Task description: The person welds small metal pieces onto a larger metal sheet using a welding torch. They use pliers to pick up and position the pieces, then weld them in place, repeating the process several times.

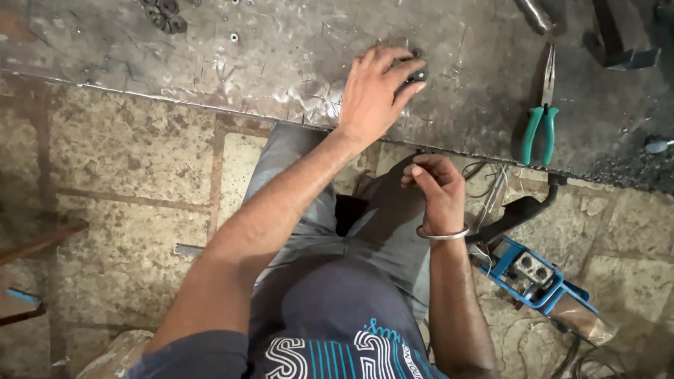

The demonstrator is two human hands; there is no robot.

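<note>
Reaching over the edge of a scarred steel counter (210,56), our left hand (375,88) lies palm down, fingers curled over a small dark metal part (415,74) that shows only at the fingertips; how many pieces sit under the palm we cannot tell. Our right hand (435,189) hangs just below the counter's front edge, above the knee, its thumb and forefinger pinched together. Whether anything thin is caught between them we cannot tell. One plain metal bangle (442,235) rings that wrist.

Moving outward along the counter, we count one pair of long-nose pliers with green handles (540,119) lying near the front edge to the right, well apart from the left hand. At the far left corner sits a small cluster of dark washers (165,14), about four, and a single small nut (234,37) lies near them. One dark steel block (625,35) and the end of one rod (533,14) lie along the top right.

Below the counter, on the stone-tiled floor (126,210), one blue-framed machine (537,277) rests by our right leg, loose wires (491,189) trailing beside it.
</note>
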